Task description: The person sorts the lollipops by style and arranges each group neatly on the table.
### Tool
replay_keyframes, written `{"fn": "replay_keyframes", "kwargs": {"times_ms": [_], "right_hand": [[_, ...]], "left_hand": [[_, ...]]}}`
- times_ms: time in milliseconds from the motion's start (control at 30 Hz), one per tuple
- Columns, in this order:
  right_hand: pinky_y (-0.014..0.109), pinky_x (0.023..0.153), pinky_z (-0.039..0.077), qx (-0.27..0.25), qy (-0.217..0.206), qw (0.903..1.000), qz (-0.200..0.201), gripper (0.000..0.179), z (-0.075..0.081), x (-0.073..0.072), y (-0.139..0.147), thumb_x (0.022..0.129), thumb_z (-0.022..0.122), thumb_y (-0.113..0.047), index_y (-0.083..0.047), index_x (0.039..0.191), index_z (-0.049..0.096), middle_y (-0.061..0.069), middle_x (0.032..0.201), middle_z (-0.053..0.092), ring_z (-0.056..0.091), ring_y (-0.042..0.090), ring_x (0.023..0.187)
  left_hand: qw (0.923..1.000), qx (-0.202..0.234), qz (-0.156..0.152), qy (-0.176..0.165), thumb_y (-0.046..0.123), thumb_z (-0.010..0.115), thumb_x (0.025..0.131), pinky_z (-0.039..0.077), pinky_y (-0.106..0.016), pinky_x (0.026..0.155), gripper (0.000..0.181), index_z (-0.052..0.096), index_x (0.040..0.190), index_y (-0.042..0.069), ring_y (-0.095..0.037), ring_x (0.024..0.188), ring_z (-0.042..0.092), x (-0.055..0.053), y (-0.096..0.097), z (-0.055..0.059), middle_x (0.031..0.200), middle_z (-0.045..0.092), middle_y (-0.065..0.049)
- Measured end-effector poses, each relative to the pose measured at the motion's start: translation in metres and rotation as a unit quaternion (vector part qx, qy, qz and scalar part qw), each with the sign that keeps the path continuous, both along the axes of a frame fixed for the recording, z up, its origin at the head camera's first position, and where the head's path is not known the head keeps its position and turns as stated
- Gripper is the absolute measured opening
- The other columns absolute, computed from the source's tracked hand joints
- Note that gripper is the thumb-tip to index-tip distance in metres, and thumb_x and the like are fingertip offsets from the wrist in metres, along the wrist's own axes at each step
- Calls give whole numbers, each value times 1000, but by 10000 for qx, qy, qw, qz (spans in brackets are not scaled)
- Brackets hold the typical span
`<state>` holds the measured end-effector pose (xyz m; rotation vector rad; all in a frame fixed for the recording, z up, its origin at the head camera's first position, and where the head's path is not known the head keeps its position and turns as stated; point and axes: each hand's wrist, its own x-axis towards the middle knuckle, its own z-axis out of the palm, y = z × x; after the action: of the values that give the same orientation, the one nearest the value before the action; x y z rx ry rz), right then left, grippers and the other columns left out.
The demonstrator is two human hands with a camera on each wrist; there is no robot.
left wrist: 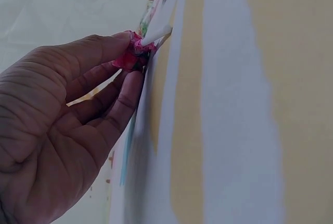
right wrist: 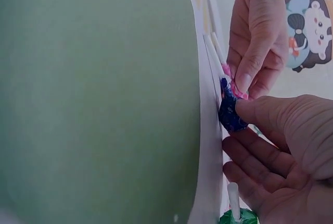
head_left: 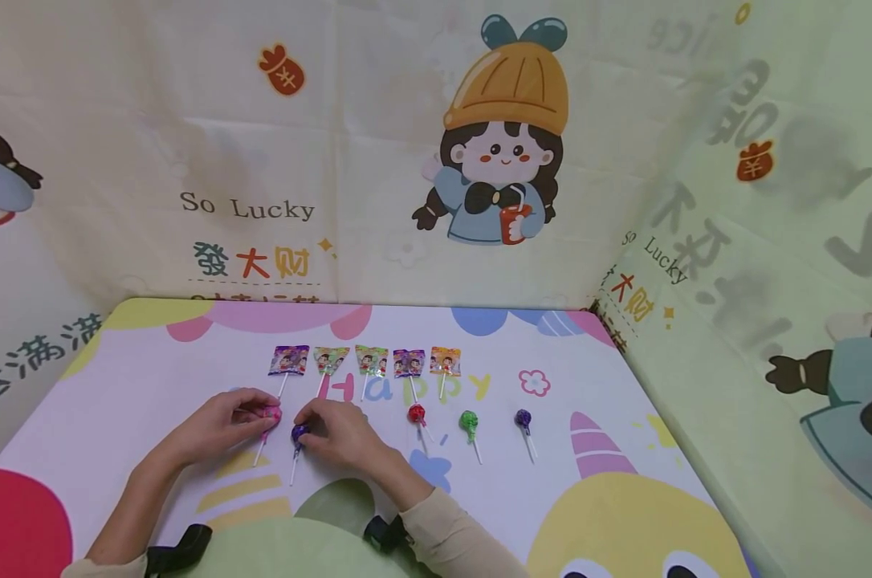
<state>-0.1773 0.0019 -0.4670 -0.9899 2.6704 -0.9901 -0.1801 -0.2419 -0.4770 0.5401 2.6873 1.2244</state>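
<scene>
Left hand: narrowed to a pinch (head_left: 228,424); a pink lollipop (head_left: 271,413) is held by its wrapped head between thumb and fingers.
Right hand: narrowed likewise (head_left: 344,436); a dark blue lollipop (head_left: 300,433) is held by its head at the fingertips, just beside the left hand.
Held sticks: both are left free and pointed back toward the person; heads are probably gripped because they give a firmer hold than the thin sticks and let each lollipop be turned easily.
Height: both heads are kept close to the tabletop (head_left: 508,341), seemingly so that little lifting is needed; whether they bear on it cannot be told.
Flat-wrapped row: five lollipops (head_left: 372,360) are laid side by side beyond both hands, sticks toward the person; the spacing seems meant to keep each one apart.
Round ones: a red lollipop (head_left: 417,414) is set near the right hand, on its right; a green lollipop (head_left: 469,421) is placed farther right, and a purple lollipop (head_left: 523,418) well apart from that hand. Gaps are left between them, perhaps so that each can be grasped singly.
</scene>
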Motion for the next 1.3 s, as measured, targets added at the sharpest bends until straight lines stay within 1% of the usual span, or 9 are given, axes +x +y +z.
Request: {"fn": "replay_keyframes", "kwargs": {"times_ms": [200, 433, 700, 867, 1067, 1300], "right_hand": [[10, 88, 46, 0, -165, 9999, 6, 18, 0, -3, 0, 95, 73, -14, -12, 113, 70, -6, 106, 71, 60, -2, 95], [10, 87, 46, -24, -215, 9998, 33, 19, 2, -7, 0, 94, 74, -14, -12, 112, 70, -6, 105, 72, 60, -2, 94], [11, 87, 48, -95, -438, 9989, -125, 19, 6, -13, -4, 94, 75, -13, -12, 111, 70, -5, 104, 72, 62, -2, 96], [11, 86, 48, -115, -383, 9990, -184, 20, 9, -19, -7, 93, 76, -11, -10, 111, 70, -4, 104, 73, 64, -1, 96], [10, 86, 47, -14, -269, 9994, -212, 20, 7, -26, -12, 93, 76, -12, -11, 112, 71, -4, 104, 73, 64, -1, 93], [10, 84, 47, 38, -201, 9997, -166, 20, 5, -28, -15, 93, 76, -12, -10, 112, 71, -2, 103, 74, 64, -1, 91]], "left_hand": [[10000, -52, 31, -33, 21, 77, 93, 56, -24, 83, 30, 69, 116, 3, -7, 89, 62, 0, 1, 1, 103, 70, 0], [9999, -81, 39, -49, 21, 76, 93, 56, -24, 82, 30, 69, 116, 3, -8, 89, 61, 0, 1, 2, 102, 69, 0], [9999, -3, 28, -118, 21, 76, 94, 56, -24, 83, 30, 69, 116, 2, -8, 90, 62, 1, 2, 4, 103, 70, -1], [9999, 12, 29, -165, 21, 75, 94, 55, -23, 82, 30, 69, 116, 2, -9, 89, 62, 1, 2, 5, 103, 69, 0], [9998, 45, 32, -186, 20, 75, 94, 55, -23, 82, 29, 68, 116, 1, -9, 91, 62, 0, 2, 4, 104, 69, -2], [9998, 68, 36, -207, 18, 74, 94, 56, -23, 82, 28, 68, 116, 1, -10, 91, 63, 0, 2, 4, 105, 69, -3]]}}
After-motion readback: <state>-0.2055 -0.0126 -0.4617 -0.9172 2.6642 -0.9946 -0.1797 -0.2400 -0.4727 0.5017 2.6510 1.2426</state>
